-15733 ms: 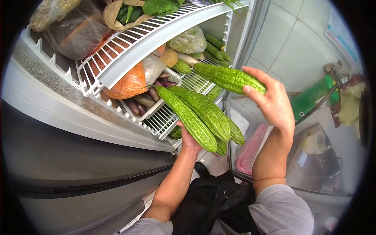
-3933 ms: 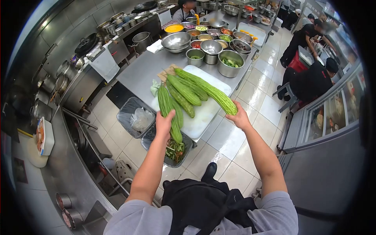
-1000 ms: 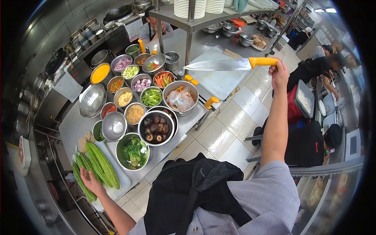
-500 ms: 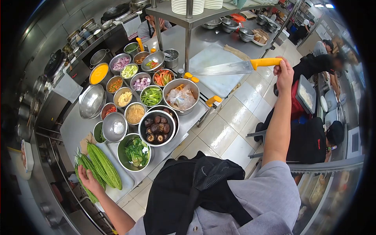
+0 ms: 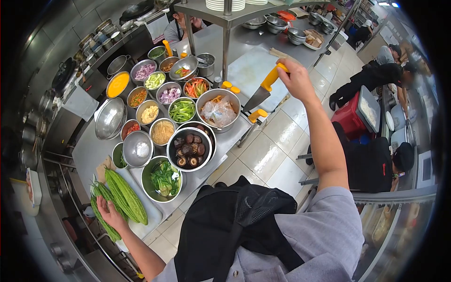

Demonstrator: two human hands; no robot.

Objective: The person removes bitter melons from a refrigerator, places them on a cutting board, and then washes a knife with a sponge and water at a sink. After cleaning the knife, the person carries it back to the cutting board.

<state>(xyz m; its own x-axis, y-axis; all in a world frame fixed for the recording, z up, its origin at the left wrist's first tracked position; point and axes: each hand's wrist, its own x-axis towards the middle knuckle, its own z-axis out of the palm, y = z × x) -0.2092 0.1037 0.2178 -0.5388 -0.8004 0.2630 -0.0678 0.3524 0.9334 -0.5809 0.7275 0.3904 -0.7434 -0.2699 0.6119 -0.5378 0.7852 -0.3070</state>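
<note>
My right hand point(image 5: 297, 81) grips the yellow handle of a large knife point(image 5: 271, 79), its blade pointing down beside the bowl of bagged food point(image 5: 219, 112) and above another yellow handle point(image 5: 258, 115) at the table edge. At the lower left, my left hand point(image 5: 112, 214) rests with fingers apart on or just over the long green bitter gourds point(image 5: 123, 193). These lie on a white cutting board point(image 5: 151, 210). Bowls of mushrooms point(image 5: 190, 150) and leafy greens point(image 5: 165, 179) stand to the right of the gourds.
Many bowls of cut vegetables point(image 5: 182, 111) crowd the steel table. A second white board point(image 5: 256, 70) lies behind the knife, near a shelf post point(image 5: 226, 51). A person point(image 5: 177, 29) is across the table; others in dark clothes point(image 5: 371, 164) are at the right, by a red container point(image 5: 350, 117).
My right hand has moved left and slightly up in view, and the knife has swung from nearly level to blade down. My left hand has hardly moved.
</note>
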